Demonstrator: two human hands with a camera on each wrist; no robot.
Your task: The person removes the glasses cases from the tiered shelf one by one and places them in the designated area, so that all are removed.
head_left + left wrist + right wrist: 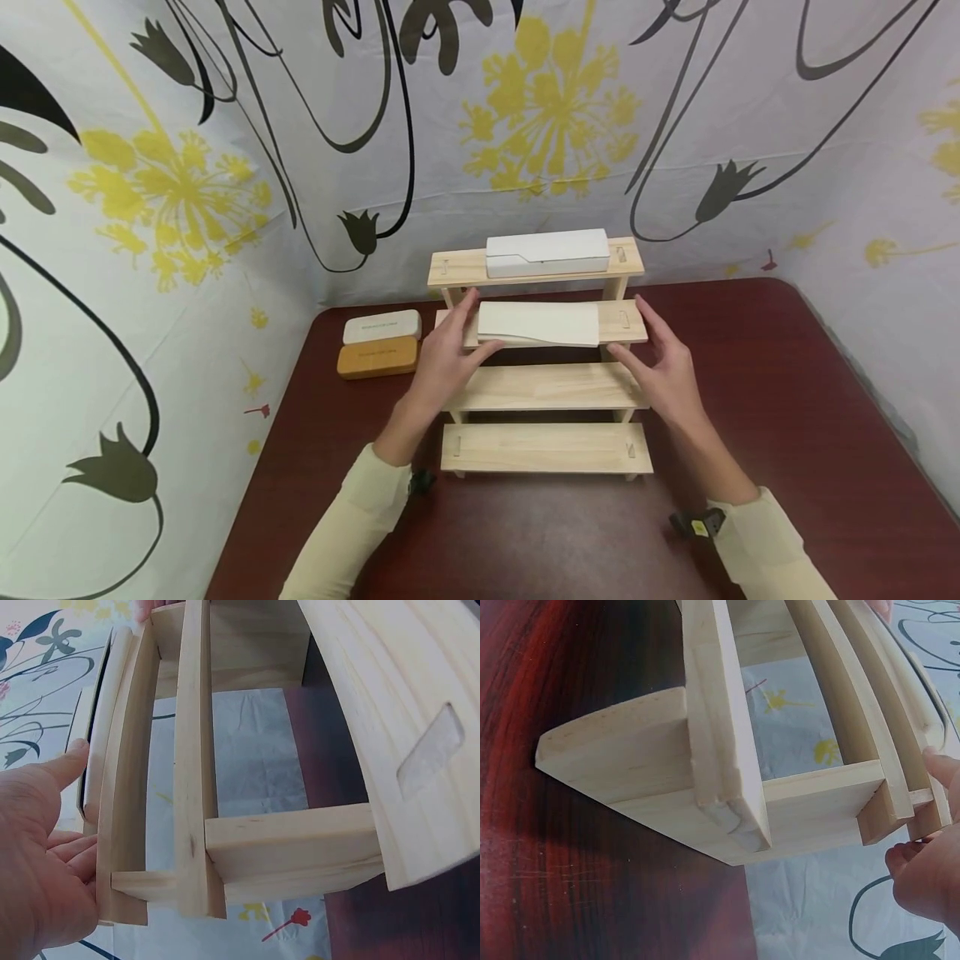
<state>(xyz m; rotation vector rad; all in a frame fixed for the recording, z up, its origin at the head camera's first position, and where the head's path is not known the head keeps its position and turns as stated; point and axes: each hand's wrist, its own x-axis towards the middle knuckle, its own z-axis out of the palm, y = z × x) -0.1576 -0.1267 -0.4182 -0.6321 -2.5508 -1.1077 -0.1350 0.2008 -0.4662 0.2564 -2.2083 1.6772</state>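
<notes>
A flat cream case [538, 323], rectangular with a smooth matte face, lies on the second tier from the top of a stepped wooden rack [543, 387]. The rack is pale unfinished wood with visible grain, built as four plank tiers on slatted uprights. A white rectangular case [547, 252] of the same shape lies on the top tier, directly above the cream case. The left hand [448, 350] sits at the left end of the cream case, fingers extended and loosely spread, fingertips touching the tier edge; it grips nothing. The right hand [663, 367] hovers at the right end of that tier, fingers relaxed and straight, holding nothing. Left of the rack, on the dark red-brown table [787, 433], a white case [382, 326] lies beside an orange case [377, 358].
</notes>
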